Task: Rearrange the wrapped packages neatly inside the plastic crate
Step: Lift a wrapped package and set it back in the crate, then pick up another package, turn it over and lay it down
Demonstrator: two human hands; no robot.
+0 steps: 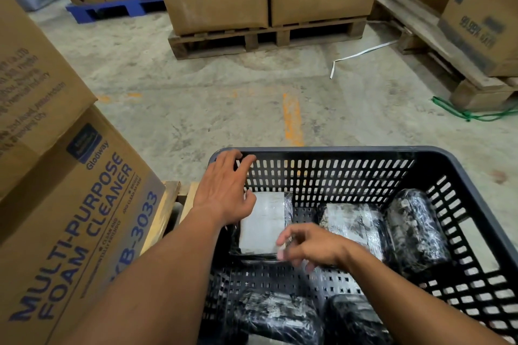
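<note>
Packages in the crate: flat pkg far-left corner, two more and far right, two near edge; middle floor bare. Left hand spread, fingers on the far-left rim, holding nothing; right hand loosely curled, blurred, empty, just over the flat pkg's near edge. Best now, I'd say: brace crate w/ left; take pkg by its edges, not the wrap; slide it square against the wall; then close gaps row by row.
</note>
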